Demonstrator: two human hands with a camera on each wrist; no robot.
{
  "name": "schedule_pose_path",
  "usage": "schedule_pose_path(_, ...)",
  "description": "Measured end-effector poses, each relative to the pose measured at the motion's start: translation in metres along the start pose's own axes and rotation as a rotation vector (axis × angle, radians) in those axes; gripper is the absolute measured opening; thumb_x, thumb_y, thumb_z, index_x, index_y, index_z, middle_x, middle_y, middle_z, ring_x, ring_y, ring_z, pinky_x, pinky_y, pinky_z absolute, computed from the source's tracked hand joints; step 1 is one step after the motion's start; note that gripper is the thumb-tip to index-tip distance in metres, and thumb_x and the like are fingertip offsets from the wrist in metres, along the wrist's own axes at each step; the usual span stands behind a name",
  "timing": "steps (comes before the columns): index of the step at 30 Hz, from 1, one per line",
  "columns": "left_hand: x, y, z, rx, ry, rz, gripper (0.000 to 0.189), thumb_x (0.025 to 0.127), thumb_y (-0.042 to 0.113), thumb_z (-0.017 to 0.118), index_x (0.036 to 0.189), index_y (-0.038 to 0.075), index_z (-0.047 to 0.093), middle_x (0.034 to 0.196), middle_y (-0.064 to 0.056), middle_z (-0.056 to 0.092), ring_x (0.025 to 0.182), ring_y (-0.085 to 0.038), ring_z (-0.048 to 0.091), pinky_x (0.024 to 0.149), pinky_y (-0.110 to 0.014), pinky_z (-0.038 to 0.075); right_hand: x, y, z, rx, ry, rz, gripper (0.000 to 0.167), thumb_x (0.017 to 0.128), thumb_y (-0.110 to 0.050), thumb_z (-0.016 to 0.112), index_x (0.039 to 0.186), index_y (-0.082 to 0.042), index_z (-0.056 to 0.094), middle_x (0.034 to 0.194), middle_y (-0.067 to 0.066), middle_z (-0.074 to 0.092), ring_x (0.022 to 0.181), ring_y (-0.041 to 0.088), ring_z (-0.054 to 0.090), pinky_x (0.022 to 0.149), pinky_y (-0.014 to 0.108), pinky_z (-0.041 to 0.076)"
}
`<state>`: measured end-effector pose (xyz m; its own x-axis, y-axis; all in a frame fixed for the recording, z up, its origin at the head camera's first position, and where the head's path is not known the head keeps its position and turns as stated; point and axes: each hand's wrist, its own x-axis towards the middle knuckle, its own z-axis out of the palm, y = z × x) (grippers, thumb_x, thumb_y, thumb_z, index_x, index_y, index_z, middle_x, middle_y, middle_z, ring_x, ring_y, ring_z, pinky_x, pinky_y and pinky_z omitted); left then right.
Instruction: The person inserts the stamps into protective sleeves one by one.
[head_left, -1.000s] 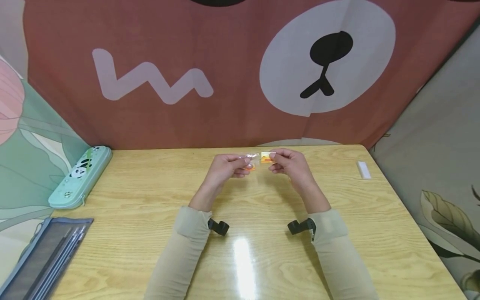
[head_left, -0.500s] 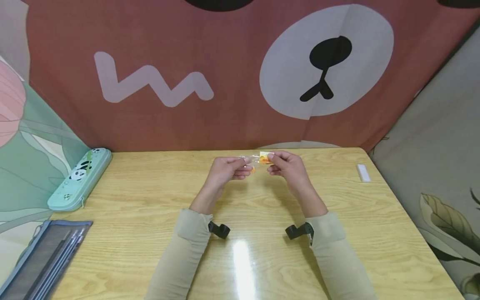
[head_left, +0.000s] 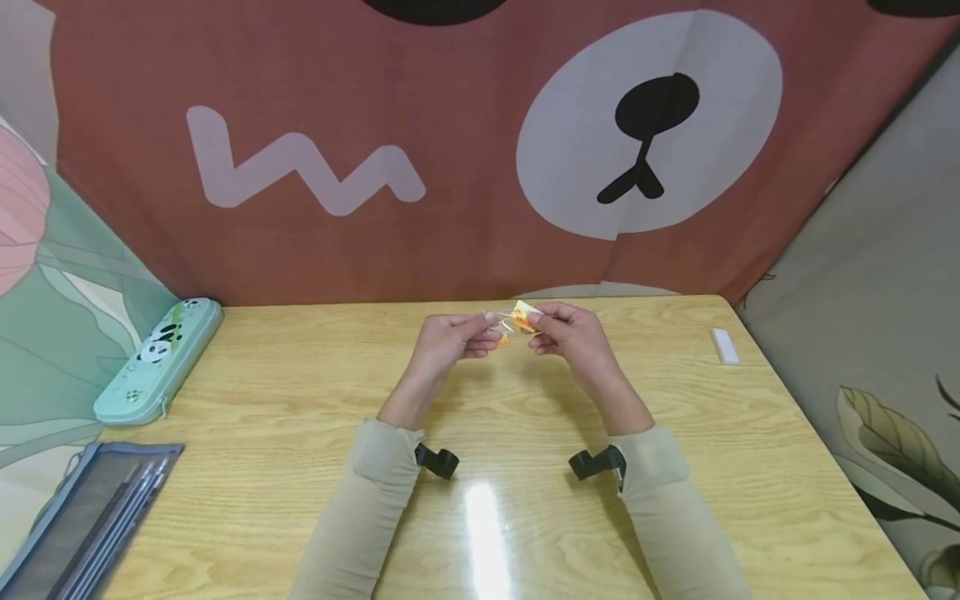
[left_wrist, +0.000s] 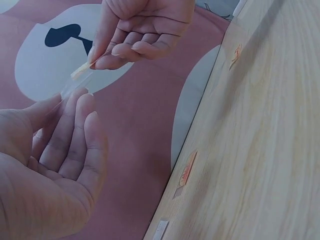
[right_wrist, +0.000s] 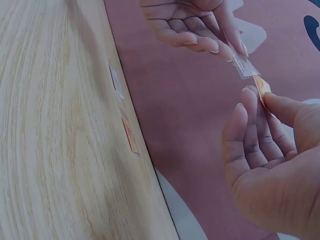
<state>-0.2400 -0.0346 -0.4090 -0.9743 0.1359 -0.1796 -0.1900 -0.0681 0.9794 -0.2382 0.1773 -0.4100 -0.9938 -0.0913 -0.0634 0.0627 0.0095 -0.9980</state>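
Observation:
Near the back of the table, my left hand [head_left: 444, 337] pinches a clear plastic wrapper [right_wrist: 245, 66] between thumb and fingers. My right hand [head_left: 576, 335] pinches a small yellow-and-orange printed piece [head_left: 522, 317], which meets the end of the wrapper. Both hands are raised above the tabletop with their fingertips close together. Past the fingers, in the left wrist view, an orange printed piece [left_wrist: 188, 169] lies near the table's back edge, with a second orange piece [left_wrist: 236, 55] farther along. A small pale strip [right_wrist: 116, 81] lies there too; the hands mostly hide these in the head view.
A white block [head_left: 725, 346] lies at the table's back right. On the left are a mint pencil case [head_left: 161, 358] with a panda and a dark mesh pouch [head_left: 97, 508] holding pencil-like sticks. A red-brown cloth [head_left: 300, 250] hangs behind the wooden table [head_left: 315, 375].
The printed piece has tilted from level to slanted, and my right hand has come slightly closer to the left. The clear span between the hands looks shorter. Both hands keep their pinch.

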Motion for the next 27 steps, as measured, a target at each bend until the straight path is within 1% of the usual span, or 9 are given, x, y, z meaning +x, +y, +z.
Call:
schedule_pose_path(3,0.000,-0.001,0.000,-0.007,0.013,-0.001,0.028,0.094,0.027,0.074,0.106,0.001,0.079,0.084,-0.005,0.079,0.074,-0.012,0.076,0.068,-0.024,0.064,-0.001,-0.001,0.000,-0.014,-0.021,0.009,0.030,0.100,-0.018,0.066,0.118,0.005,0.065,0.090,0.003,0.072,0.067,0.008,0.068,0.067,0.023,0.062)
schedule_pose_path(6,0.001,-0.001,0.000,0.002,0.023,0.011,0.029,0.094,0.027,0.075,0.104,0.001,0.079,0.084,-0.005,0.079,0.074,-0.012,0.076,0.069,-0.025,0.064,-0.002,-0.001,0.000,-0.025,-0.038,0.017,0.030,0.100,-0.016,0.066,0.118,0.007,0.064,0.086,0.002,0.072,0.067,0.008,0.067,0.068,0.024,0.062)
schedule_pose_path(13,0.001,0.000,0.000,0.068,0.024,0.064,0.028,0.093,0.029,0.076,0.103,0.003,0.080,0.086,-0.007,0.080,0.075,-0.013,0.076,0.074,-0.031,0.065,-0.001,-0.003,-0.007,-0.072,-0.110,0.021,0.030,0.099,-0.015,0.067,0.118,0.008,0.064,0.083,-0.002,0.068,0.070,0.008,0.065,0.072,0.026,0.062)
schedule_pose_path(17,0.001,0.003,0.000,0.080,0.027,0.070,0.027,0.093,0.028,0.076,0.102,0.003,0.080,0.086,-0.008,0.080,0.077,-0.015,0.077,0.075,-0.033,0.065,-0.001,-0.005,-0.010,-0.092,-0.127,0.021,0.030,0.099,-0.017,0.068,0.116,0.007,0.066,0.082,-0.003,0.068,0.070,0.008,0.064,0.073,0.027,0.062)
schedule_pose_path(22,0.000,0.003,-0.001,0.084,0.025,0.073,0.026,0.093,0.027,0.076,0.102,0.003,0.080,0.087,-0.009,0.080,0.078,-0.015,0.077,0.077,-0.035,0.065,-0.002,-0.006,-0.010,-0.100,-0.141,0.032,0.029,0.099,-0.016,0.067,0.116,0.008,0.065,0.082,-0.003,0.067,0.069,0.009,0.063,0.071,0.026,0.061)
schedule_pose_path(27,0.001,0.002,0.000,0.097,-0.004,0.082,0.025,0.091,0.024,0.077,0.101,0.001,0.080,0.084,-0.009,0.079,0.074,-0.014,0.076,0.077,-0.037,0.066,-0.001,-0.005,-0.011,-0.119,-0.147,0.025,0.030,0.100,-0.020,0.066,0.115,0.006,0.066,0.083,-0.002,0.065,0.071,0.010,0.063,0.072,0.025,0.061)
